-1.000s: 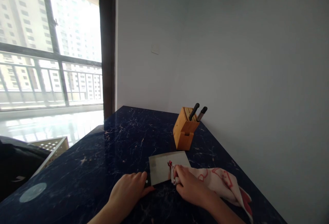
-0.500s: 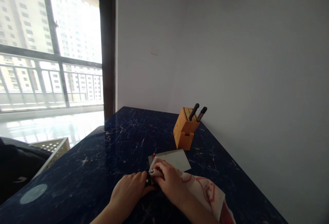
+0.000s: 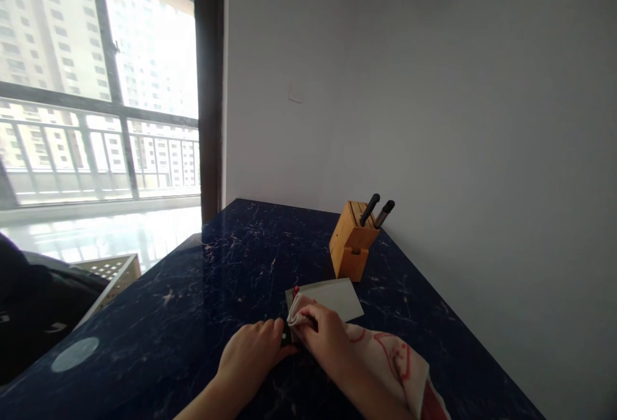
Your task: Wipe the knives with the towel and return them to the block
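My left hand is closed around the black handle of a cleaver, with a pale rivet showing beside the fingers. The cleaver's broad, light-grey blade points away to the right, low over the dark table. My right hand pinches a folded part of a white and red towel at the blade's handle end. The rest of the towel trails right, under and beside my right forearm. Part of the blade is hidden behind the towel and right hand. A small red thing shows at the towel's fold.
A wooden knife block with two dark-handled tools in it stands just beyond the blade. The dark blue marbled table borders a wall on the right. A perforated crate and a black item are at left.
The whole view has shifted slightly, so things appear a little further right. Both hands keep their grips, and the towel stays at nearly the same place on the cleaver.
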Available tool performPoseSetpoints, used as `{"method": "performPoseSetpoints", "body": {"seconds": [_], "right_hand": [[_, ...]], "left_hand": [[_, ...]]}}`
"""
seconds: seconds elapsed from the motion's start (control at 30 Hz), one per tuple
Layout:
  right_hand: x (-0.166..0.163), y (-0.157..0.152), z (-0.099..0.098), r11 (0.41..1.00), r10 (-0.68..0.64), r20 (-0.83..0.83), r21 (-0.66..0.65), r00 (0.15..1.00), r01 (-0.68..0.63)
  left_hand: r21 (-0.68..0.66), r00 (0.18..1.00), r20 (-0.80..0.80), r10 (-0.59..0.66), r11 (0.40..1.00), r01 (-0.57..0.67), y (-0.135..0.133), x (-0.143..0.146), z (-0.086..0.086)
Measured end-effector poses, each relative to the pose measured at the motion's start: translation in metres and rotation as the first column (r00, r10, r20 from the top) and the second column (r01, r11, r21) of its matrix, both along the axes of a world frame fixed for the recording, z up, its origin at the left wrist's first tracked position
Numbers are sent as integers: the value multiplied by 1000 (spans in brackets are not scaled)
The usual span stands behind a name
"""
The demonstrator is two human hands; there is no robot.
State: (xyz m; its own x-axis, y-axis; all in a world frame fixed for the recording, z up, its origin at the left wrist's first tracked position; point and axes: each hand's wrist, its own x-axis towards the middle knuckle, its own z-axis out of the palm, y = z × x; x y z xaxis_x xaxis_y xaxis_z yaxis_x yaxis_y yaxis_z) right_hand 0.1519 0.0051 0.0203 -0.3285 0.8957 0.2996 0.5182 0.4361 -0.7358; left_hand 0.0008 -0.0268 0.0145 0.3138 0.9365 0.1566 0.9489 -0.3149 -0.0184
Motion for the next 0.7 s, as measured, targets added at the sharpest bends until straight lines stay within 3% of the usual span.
{"method": "performPoseSetpoints", "body": {"seconds": [0.17, 0.4, 0.7], "right_hand": [[-2, -1, -1, 999, -34, 50, 3, 998, 34], [12, -11, -8, 1000, 21, 64, -13, 998, -20], [-23, 33, 4, 994, 50, 12, 95, 999, -51]], "left_hand": [[-29, 1000, 21, 13, 1000, -12, 0, -1, 0], [-50, 999, 39, 8, 999, -6, 1, 0, 0], [-26, 999, 33, 25, 999, -24, -1, 3, 0]]}}
